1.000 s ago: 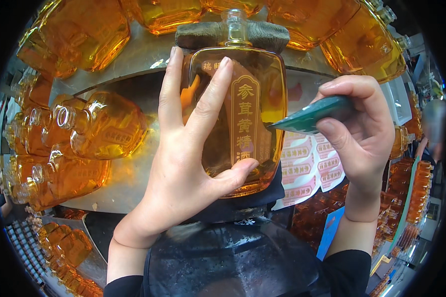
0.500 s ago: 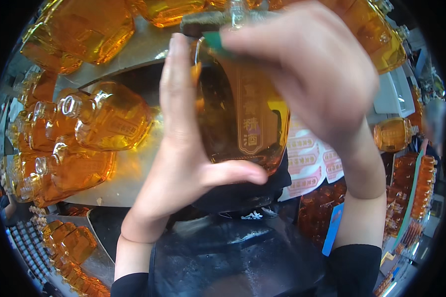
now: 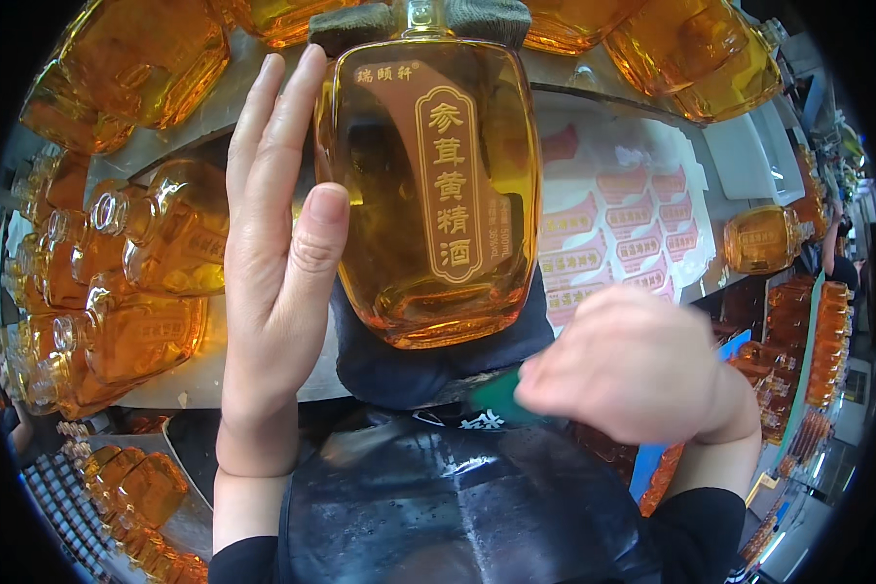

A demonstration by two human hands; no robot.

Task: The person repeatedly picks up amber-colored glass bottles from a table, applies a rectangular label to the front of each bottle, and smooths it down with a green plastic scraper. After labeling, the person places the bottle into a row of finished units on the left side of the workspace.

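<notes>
A large glass bottle point(image 3: 380, 253) of amber liquid lies flat in front of me, neck away from me, with a brown and gold label point(image 3: 446, 185) on its upper face. Its neck lies between dark cloth pads at the far end, and a dark cushion point(image 3: 399, 375) is under its base. My left hand point(image 3: 277, 214) is at the bottle's left side, fingers stretched out and thumb apart. Blurred by motion, my right hand point(image 3: 623, 365) is closed on a green scraper point(image 3: 496, 394), nearer to me than the bottle and off its surface.
Sheets of pink labels point(image 3: 633, 219) lie right of the bottle. Several amber bottles point(image 3: 170, 229) stand at the left, with more along the far edge. A white tray point(image 3: 749, 161) and a small bottle point(image 3: 761, 238) are at the right. A black apron point(image 3: 457, 506) covers my lap.
My right hand has moved with the green scraper from the bottle's neck end down toward me. My left hand has shifted left, and the label now shows fully.
</notes>
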